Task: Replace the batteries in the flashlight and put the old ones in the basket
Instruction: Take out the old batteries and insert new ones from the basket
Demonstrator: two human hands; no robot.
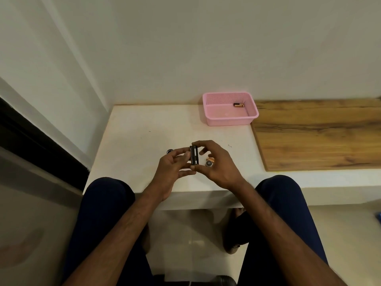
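A small black battery holder (pixel 194 155) stands upright above the white table, pinched between both hands. My left hand (pixel 175 168) grips its left side with thumb and fingers. My right hand (pixel 216 164) holds its top and bottom ends. A black flashlight part (pixel 169 151) peeks out on the table behind my left fingers. A round black cap (pixel 208 163) lies under my right hand, with an orange-tipped battery (pixel 211 160) partly hidden beside it. The pink basket (pixel 228 120) at the back holds copper-and-black batteries (pixel 238 105).
The white table (pixel 140 141) butts against the wall at the back. A wooden board (pixel 317 137) covers the surface to the right of the basket. My knees in dark trousers sit at the table's front edge.
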